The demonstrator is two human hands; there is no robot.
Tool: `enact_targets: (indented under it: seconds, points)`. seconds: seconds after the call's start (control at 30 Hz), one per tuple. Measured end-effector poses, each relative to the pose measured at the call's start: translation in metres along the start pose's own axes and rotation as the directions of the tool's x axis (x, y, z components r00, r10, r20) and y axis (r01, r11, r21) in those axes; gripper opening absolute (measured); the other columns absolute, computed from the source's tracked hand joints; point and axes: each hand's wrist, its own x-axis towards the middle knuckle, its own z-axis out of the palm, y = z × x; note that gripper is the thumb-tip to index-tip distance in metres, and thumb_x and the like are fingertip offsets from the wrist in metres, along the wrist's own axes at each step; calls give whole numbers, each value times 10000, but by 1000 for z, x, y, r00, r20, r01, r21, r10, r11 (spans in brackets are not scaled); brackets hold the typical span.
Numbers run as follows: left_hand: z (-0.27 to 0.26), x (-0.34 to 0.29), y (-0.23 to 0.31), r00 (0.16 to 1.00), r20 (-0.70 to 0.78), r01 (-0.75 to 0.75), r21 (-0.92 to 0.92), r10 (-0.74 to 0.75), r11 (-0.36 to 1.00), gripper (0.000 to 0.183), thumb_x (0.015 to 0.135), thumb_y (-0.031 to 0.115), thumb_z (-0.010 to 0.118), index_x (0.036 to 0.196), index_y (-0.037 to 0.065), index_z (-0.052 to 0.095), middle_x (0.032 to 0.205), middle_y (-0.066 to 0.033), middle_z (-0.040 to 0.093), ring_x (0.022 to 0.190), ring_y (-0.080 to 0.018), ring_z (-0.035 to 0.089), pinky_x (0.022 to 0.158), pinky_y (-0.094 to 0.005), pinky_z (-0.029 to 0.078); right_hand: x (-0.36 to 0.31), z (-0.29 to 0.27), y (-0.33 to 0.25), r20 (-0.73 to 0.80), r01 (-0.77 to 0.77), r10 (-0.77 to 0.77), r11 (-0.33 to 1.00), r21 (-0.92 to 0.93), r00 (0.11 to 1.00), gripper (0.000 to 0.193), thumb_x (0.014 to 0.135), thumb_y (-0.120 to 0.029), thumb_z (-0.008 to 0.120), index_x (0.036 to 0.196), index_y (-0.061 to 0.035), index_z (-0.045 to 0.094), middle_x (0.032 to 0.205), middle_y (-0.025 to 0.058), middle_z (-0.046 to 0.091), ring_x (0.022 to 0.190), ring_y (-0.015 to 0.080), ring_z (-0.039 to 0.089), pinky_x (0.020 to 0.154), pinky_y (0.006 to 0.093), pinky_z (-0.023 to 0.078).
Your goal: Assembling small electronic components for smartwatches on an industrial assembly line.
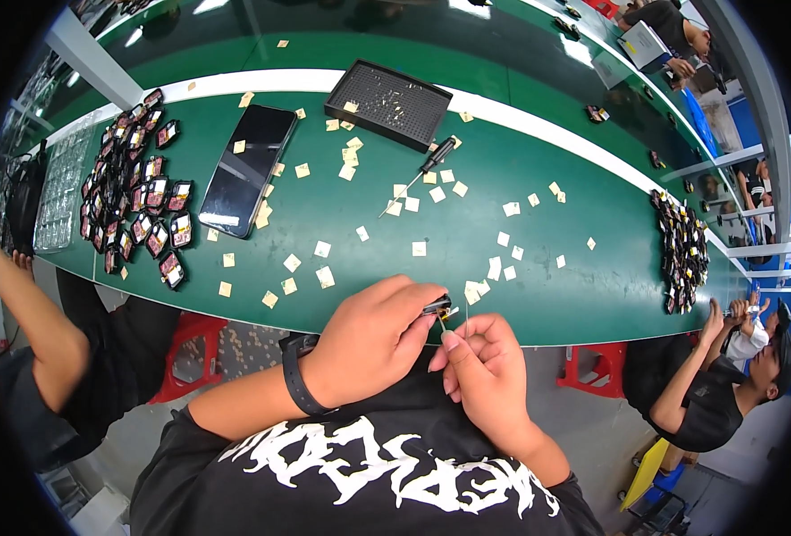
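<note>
My black shirt [360,509] faces a table [556,295] bearing one phone [248,174], one screwdriver [437,155] and one tray [360,85], while one small black part [437,306] sits pinched in my left fingers [418,297], beside right fingers [465,354] gripping a thin strip [444,323].

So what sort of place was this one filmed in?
Most likely an assembly workshop or factory line: there's a long green workbench, heaps of small black units at both ends of it, and other people working along the same edge.
</note>
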Motion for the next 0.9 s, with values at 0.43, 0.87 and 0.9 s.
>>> enact_targets:
  seconds: [0.43, 0.87, 0.9]
  points:
    - [-15, 0, -12, 878, 370, 449, -417, -303, 790, 231, 972, -36, 597, 1199, -63, 630, 1015, -70, 638, 934, -119, 647, 798, -261, 537, 1, -3, 29, 38, 277, -276, 938, -210, 961, 143, 1013, -53, 614, 1063, -16, 485, 832, 66, 712, 627, 31, 567, 553, 197, 439]
    - [-19, 4, -7, 746, 559, 660, -554, -361, 508, 393, 1014, 11, 550, 1393, -59, 475, 1071, -108, 654, 911, -149, 682, 809, -276, 571, 8, -11, 21, -48, 214, -214, 977, -6, 976, 379, 910, 15, 726, 1219, 14, 506, 888, 49, 668, 673, 19, 529, 580, 188, 409]
    - [-21, 5, -5, 746, 560, 660, -554, -360, 507, 393, 1014, 11, 550, 1393, -59, 475, 1071, -108, 654, 911, -149, 682, 809, -276, 571, 9, -10, 21, -49, 214, -214, 977, -7, 976, 379, 910, 15, 726, 1219, 14, 506, 888, 49, 668, 673, 19, 529, 580, 188, 409]
